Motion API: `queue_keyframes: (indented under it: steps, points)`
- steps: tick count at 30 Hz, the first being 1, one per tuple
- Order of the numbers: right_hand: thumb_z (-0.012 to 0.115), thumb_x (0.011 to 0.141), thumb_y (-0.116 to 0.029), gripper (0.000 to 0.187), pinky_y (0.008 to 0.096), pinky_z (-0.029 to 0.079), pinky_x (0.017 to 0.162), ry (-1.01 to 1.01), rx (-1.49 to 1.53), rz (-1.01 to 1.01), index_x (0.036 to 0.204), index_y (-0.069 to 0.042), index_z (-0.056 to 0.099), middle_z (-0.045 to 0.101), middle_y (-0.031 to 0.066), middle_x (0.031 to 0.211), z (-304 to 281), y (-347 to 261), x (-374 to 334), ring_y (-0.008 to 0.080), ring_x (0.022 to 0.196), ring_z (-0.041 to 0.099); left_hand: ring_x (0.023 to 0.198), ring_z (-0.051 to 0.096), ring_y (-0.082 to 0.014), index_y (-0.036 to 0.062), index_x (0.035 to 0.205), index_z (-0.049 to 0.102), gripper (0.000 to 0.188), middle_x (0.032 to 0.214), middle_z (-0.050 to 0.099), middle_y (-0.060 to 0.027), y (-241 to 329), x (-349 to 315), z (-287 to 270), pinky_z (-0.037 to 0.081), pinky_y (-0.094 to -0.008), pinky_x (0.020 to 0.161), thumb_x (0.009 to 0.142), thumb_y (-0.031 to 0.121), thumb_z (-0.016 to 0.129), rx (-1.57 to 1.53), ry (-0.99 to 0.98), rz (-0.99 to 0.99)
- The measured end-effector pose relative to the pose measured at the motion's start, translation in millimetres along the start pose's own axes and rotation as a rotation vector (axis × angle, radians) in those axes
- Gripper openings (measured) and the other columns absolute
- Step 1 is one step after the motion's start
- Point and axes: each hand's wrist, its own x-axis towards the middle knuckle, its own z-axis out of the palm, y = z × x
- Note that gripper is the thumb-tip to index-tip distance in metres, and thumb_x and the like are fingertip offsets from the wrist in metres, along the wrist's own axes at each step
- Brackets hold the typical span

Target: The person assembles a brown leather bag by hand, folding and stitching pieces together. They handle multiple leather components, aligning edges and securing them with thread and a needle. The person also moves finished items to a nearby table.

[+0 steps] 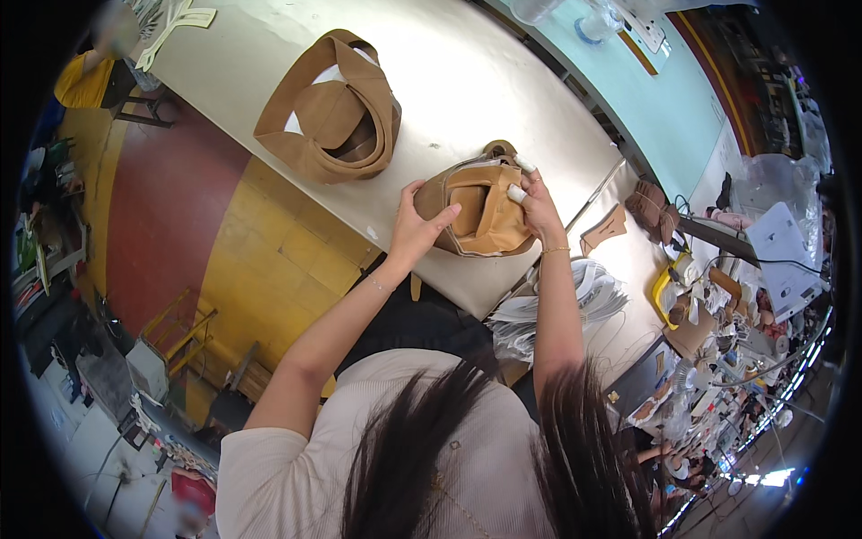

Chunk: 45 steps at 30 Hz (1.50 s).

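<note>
A tan handbag with an open top lies tilted at the table's near edge, its lighter lining and inner pocket showing. My left hand grips its left side, the thumb over the rim and the fingers round the outside. On the right rim, my right hand holds the bag, with white covers on some fingertips. A brown strap piece sticks out at the bag's far end. Farther left on the table stands a larger brown bag with a wide strap and white stuffing inside.
The pale table runs diagonally. To the right lie a stack of papers, a flat tan leather piece and brown bundled pieces. A yellow-framed item sits among clutter. A light-blue table stands beyond; a person in yellow is far left.
</note>
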Motion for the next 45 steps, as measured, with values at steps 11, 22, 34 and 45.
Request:
queue_keyframes:
  steps: [11,22,34,45]
  points:
    - [0.066,0.087,-0.023,0.07,0.0407,0.048,0.095,0.075,0.216,-0.13,0.145,-0.011,0.029,0.06,0.0136,0.114,41.3,-49.5,-71.6,0.029,0.11,0.059,0.115,0.05,-0.0149,0.0054,0.125,0.049,0.042,0.123,0.053,-0.0073,151.4,-90.2,-94.4,0.042,-0.0294,0.097,0.087,0.009,0.066,-0.518,-0.518,0.047]
    - [0.083,0.063,-0.024,0.073,0.0492,0.038,0.105,0.001,-1.952,-0.798,0.128,-0.027,0.051,0.03,0.0118,0.146,224.6,-48.7,35.0,0.0381,0.131,0.035,0.116,0.051,-0.0175,-0.0013,0.127,0.048,0.041,0.124,0.055,-0.0135,179.5,-192.3,-271.1,0.038,-0.0291,0.1,0.088,0.006,0.059,-0.146,0.13,0.339]
    - [0.074,0.079,-0.028,0.073,0.0444,0.037,0.106,-0.015,-1.186,-0.446,0.14,-0.012,0.038,0.017,0.0251,0.149,164.2,-42.3,-10.1,0.0413,0.133,0.033,0.11,0.059,-0.027,0.0117,0.127,0.054,0.038,0.121,0.061,-0.0119,199.5,-102.0,-231.9,0.045,-0.0343,0.093,0.09,0.017,0.061,0.589,0.575,0.868]
    - [0.066,0.082,-0.012,0.039,0.039,0.042,0.1,0.119,-1.075,-0.442,0.118,-0.003,0.057,0.05,0.0203,0.129,74.9,-17.4,-91.1,0.0353,0.12,0.05,0.083,0.061,-0.0376,-0.0035,0.108,0.049,0.044,0.084,0.062,-0.0223,129.2,5.5,-64.0,0.049,-0.0435,0.075,0.079,0.018,0.073,0.777,0.09,0.514]
